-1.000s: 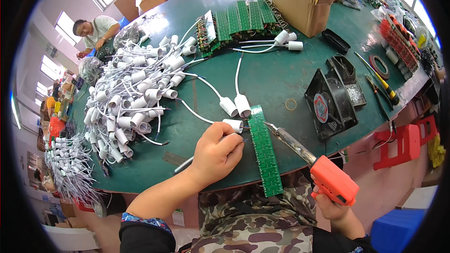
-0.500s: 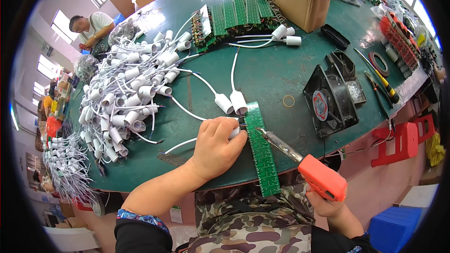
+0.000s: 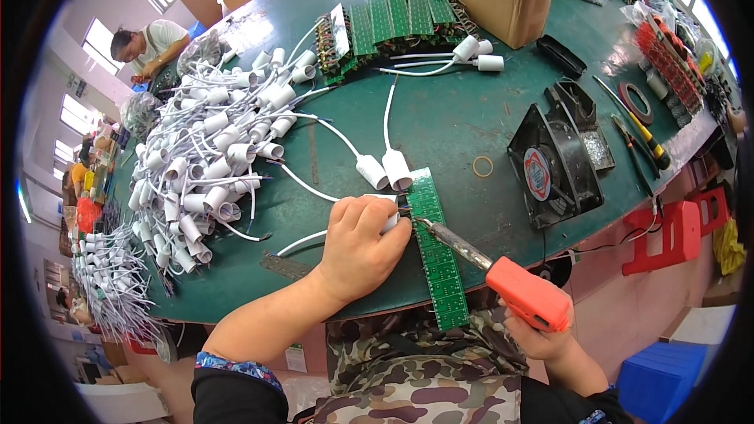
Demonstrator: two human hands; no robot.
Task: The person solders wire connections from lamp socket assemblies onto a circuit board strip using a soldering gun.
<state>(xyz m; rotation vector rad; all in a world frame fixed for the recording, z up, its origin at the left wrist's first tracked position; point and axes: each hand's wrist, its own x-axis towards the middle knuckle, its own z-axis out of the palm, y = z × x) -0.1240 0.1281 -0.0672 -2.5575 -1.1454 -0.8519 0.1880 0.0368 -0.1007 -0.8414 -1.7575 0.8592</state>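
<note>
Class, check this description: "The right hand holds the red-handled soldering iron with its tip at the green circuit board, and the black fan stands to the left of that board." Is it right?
No: the black fan stands to the right of the green circuit board, as the head view shows. The right hand does hold the red-handled soldering iron, tip at that board.

I count two hands of my own: one left hand [image 3: 363,247], one right hand [image 3: 542,338]. Soldering iron [image 3: 526,294]: one. Green circuit strip [image 3: 442,275]: one. Board stack [image 3: 398,12]: at least five green boards uppermost. White sockets [image 3: 466,49] beside that stack: three; standing loose near the strip's far end, two; at my left hand, at least one, partly covered; main heap [image 3: 216,122], too tangled to count. Fan [image 3: 537,175]: one. Cardboard box [image 3: 496,4]: one. Tape roll [image 3: 646,118]: one. Pliers [image 3: 631,145]: one pair. Screwdriver [image 3: 649,138]: one. Red stools [image 3: 685,232]: two.
</note>
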